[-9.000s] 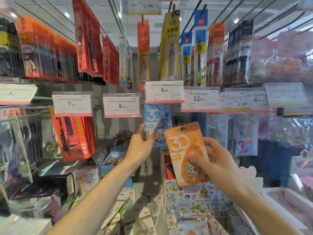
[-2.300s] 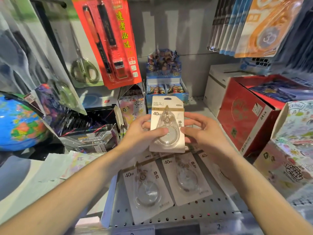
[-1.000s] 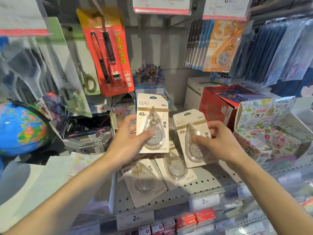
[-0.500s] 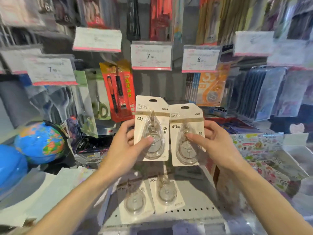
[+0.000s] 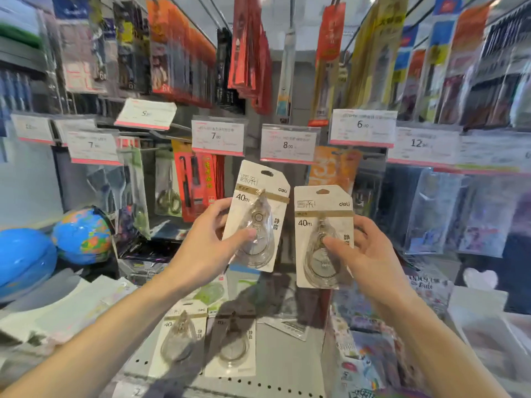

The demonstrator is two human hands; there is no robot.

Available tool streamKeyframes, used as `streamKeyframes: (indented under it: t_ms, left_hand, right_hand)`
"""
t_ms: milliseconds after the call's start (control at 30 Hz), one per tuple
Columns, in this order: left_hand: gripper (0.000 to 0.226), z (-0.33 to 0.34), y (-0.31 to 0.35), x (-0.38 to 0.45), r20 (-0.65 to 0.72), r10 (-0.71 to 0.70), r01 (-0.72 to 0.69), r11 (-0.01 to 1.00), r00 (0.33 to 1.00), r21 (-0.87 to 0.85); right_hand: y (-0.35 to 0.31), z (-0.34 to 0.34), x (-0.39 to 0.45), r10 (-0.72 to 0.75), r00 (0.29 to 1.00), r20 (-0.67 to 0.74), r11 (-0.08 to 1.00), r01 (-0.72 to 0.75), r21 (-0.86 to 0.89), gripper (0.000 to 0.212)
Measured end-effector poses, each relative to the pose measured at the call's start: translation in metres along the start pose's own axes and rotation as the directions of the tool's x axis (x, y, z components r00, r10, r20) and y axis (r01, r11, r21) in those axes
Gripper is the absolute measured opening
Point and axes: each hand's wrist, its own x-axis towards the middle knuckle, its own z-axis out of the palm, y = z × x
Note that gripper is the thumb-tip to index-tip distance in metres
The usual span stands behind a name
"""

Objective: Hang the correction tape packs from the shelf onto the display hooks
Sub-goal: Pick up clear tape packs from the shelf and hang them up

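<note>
My left hand grips a white correction tape pack marked 40m, tilted slightly right, raised just under the 7.00 price tag and the 8.00 price tag. My right hand holds a second, upright white correction tape pack beside it. Two more white packs, one on the left and one on the right, lie flat on the perforated shelf below. Orange correction tape packs hang from a hook behind the 8.00 tag.
Red pen packs and scissors hang to the left. Blue globes sit at far left. Clear sticker packs hang at right, above patterned boxes. Rows of hanging stationery fill the hooks overhead.
Both hands have lifted their packs higher toward the price tags as my view tilted up. The left pack now leans to the right and sits higher than the right pack.
</note>
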Motion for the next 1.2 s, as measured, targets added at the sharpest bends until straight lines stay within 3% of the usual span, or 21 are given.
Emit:
streamKeyframes:
  t_ms: [200, 600, 1000, 1200]
  left_hand:
    - [0.052, -0.002, 0.007, 0.009, -0.011, -0.005, 0.006, 0.998, 1.0, 0.068]
    - [0.06, -0.018, 0.021, 0.002, -0.005, 0.105, -0.105, 0.994, 0.994, 0.044]
    - [0.058, -0.027, 0.032, 0.022, -0.059, 0.18, -0.177, 0.983, 0.982, 0.04]
    - [0.059, -0.032, 0.041, 0.027, -0.052, 0.204, -0.202, 0.978, 0.978, 0.045]
  right_hand:
    - [-0.008, 0.002, 0.024, -0.061, 0.998, -0.01, 0.998, 0.062, 0.011, 0.035]
    - [-0.031, -0.003, 0.032, -0.271, 0.962, 0.031, 0.959, 0.267, 0.096, 0.04]
    - [-0.02, -0.02, 0.033, -0.252, 0.967, 0.033, 0.968, 0.251, 0.023, 0.045]
    - [-0.016, 0.008, 0.049, -0.181, 0.983, 0.031, 0.983, 0.181, -0.005, 0.035]
